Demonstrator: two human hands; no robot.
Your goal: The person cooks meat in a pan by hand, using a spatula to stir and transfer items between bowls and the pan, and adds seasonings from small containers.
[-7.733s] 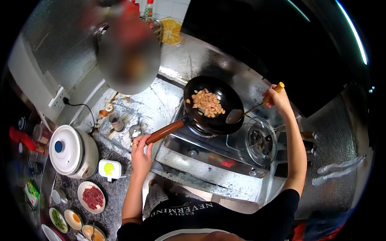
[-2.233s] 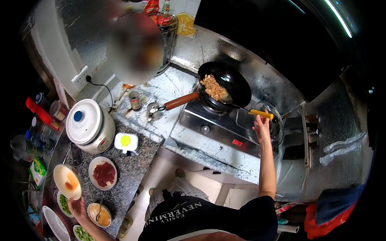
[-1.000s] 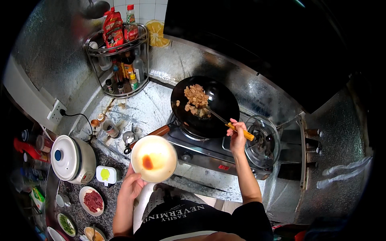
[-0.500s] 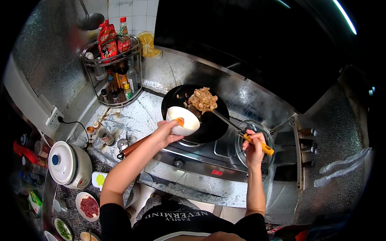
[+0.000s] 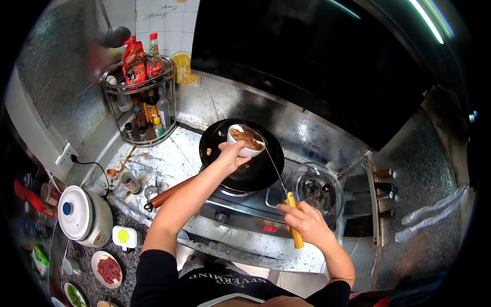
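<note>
My left hand holds a white bowl over the black wok on the left burner of the stove. The bowl is filled with brown cooked food. My right hand grips the yellow handle of a metal spatula, whose blade reaches up to the bowl's rim. A few bits of food lie on the wok's bare left side. The wok's wooden handle points to the lower left, under my left forearm.
A wire rack of sauce bottles stands at the back left. A white rice cooker, a plate of raw red meat and small cups sit on the left counter. The right burner is bare. A ladle hangs on the wall.
The bowl came from the left counter up to the wok. The food that lay in the wok is now in the bowl, with the spatula at its rim.
</note>
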